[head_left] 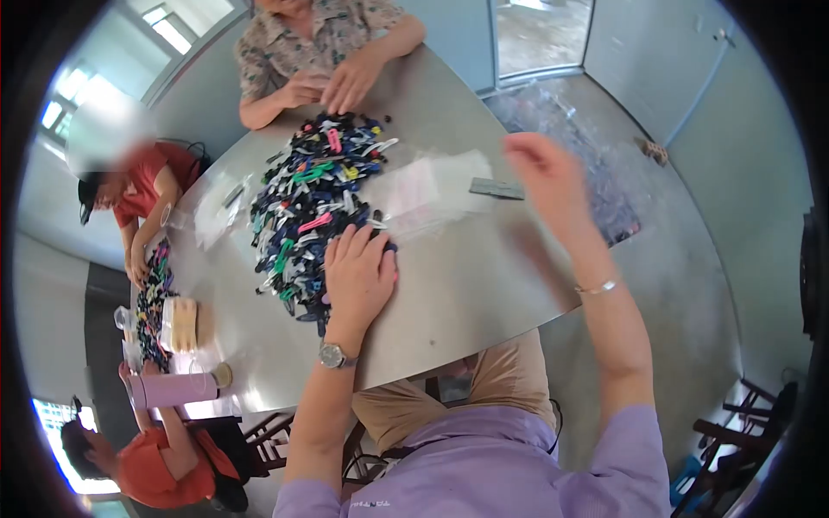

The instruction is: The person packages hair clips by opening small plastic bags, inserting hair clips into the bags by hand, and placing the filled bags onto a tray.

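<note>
My left hand (357, 272) lies palm down on the near right edge of a heap of small hair clips (298, 203), its fingers stretched over them. Most of the clips are black, navy and white, with some pink, green and yellow ones among them. Raised above the table's right edge, my right hand (553, 177) is smeared by motion, so whether it holds anything is unclear. A flat grey-green strip (496, 188) lies just left of it. Clear plastic bags (432, 194) are stacked between the heap and that strip.
Across the metal table (449, 302), a person's hands (345, 82) work at the heap's far side. Two people in red and orange sit left, by a second clip pile (155, 302), a pinkish tumbler (177, 390) and a beige block (180, 324). Plastic bags (561, 155) cover the floor right.
</note>
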Motion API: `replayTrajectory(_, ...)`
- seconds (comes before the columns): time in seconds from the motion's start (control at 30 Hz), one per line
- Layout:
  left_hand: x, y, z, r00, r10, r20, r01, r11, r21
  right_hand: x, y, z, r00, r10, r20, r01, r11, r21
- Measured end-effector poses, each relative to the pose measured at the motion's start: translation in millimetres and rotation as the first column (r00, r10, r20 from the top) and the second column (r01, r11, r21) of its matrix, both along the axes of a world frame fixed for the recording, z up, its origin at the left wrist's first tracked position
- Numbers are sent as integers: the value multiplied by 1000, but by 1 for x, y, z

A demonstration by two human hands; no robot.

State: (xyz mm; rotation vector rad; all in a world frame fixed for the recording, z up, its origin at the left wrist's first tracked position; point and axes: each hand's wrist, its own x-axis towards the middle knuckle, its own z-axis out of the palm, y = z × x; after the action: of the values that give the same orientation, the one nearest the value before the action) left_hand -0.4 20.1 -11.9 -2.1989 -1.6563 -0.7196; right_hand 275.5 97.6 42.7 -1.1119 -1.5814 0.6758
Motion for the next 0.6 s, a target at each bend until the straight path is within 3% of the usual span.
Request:
replayTrajectory(0.07, -3, -1, -3, 1000, -10, 5, 10, 1000, 26, -54, 16, -4, 967, 107, 231, -103, 994, -28)
replayTrajectory(0.13, -4, -2, -2, 999, -29, 34, 28, 999, 40, -95, 27, -21, 897, 96, 432, -166, 978, 129)
replayTrajectory(0.17, -5, -3, -2, 997, -45, 56, 42, 998, 42, -109, 29, -26, 895, 104, 434, -179, 974, 136)
replayTrajectory(0.23, -6, -4, 0, 995, -53, 83, 51, 999, 18, -133, 29, -28, 508, -20, 861, -130, 987, 100)
replayTrajectory(0.4, -13, -6, -1, 988, -60, 140, 60, 998, 2, -138, 29, -38, 515, -130, 847, -67, 979, 190)
replayTrajectory(0.47, -17, -3, -3, 925, -119, 361, 101, 992, 70, -130, 30, -36, 530, -174, 830, -56, 969, 239)
replayTrajectory(0.5, -17, -4, -1, 920, -108, 376, 84, 993, 78, -127, 28, -33, 701, -187, 689, -48, 950, 307)
replayTrajectory(0.53, -18, -5, 2, 764, -73, 641, 74, 997, 25, -124, 27, -30, 840, -176, 514, -28, 930, 366)
replayTrajectory(0.57, -20, -7, 3, 537, -19, 844, 79, 997, -27, -124, 27, -28, 837, -160, 524, -52, 929, 366)
replayTrajectory(0.6, -25, -4, 3, 540, -51, 840, 76, 997, 12, -125, 26, -26, 870, -80, 487, -135, 911, 390)
